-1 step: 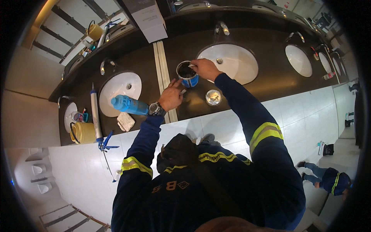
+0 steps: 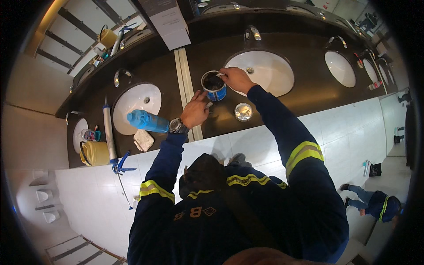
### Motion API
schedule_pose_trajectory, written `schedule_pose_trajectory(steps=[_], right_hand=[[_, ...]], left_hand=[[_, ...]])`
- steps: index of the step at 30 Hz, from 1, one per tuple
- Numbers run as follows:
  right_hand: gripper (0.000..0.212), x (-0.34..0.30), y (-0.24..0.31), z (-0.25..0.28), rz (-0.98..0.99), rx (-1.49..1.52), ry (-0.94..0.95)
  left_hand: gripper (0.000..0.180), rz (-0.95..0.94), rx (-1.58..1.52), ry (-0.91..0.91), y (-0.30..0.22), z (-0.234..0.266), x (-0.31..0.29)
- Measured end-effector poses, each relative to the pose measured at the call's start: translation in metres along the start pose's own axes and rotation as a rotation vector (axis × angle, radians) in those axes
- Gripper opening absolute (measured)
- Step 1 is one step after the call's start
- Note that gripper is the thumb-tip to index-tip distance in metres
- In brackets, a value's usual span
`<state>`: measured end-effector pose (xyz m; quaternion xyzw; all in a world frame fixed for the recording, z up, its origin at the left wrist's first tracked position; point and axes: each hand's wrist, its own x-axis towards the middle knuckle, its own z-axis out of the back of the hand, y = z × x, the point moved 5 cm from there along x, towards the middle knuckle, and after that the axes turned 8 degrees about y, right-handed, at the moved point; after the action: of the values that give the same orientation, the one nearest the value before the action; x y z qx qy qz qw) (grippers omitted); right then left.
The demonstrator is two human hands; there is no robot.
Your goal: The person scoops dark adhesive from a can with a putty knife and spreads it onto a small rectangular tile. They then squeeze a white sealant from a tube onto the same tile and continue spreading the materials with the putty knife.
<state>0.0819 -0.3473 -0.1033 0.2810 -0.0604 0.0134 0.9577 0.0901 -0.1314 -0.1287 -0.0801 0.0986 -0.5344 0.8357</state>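
Observation:
A small open blue can with dark contents stands on the dark counter between two white basins. My right hand reaches over the can's rim from the right and pinches a thin pale stick that dips into the can. My left hand is just below and left of the can, fingers spread, fingertips near its base; a wristwatch sits on that wrist. The can's round silver lid lies on the counter to the lower right of the can.
A blue bottle lies on its side by the left basin. A caulking gun, a pale sponge and a yellow bucket sit further left. Another person crouches on the tiled floor at lower right.

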Motion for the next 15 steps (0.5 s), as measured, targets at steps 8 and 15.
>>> schedule_pose_trajectory(steps=[8, 15], right_hand=[[0.032, -0.057, -0.003, 0.054, -0.091, 0.564, -0.178], [0.031, -0.096, 0.085, 0.097, -0.162, 0.937, -0.373]], left_hand=[[0.027, 0.339, -1.190, -0.314, 0.026, 0.036, -0.042], [0.034, 0.105, -2.290, -0.293, -0.015, 0.065, -0.042]])
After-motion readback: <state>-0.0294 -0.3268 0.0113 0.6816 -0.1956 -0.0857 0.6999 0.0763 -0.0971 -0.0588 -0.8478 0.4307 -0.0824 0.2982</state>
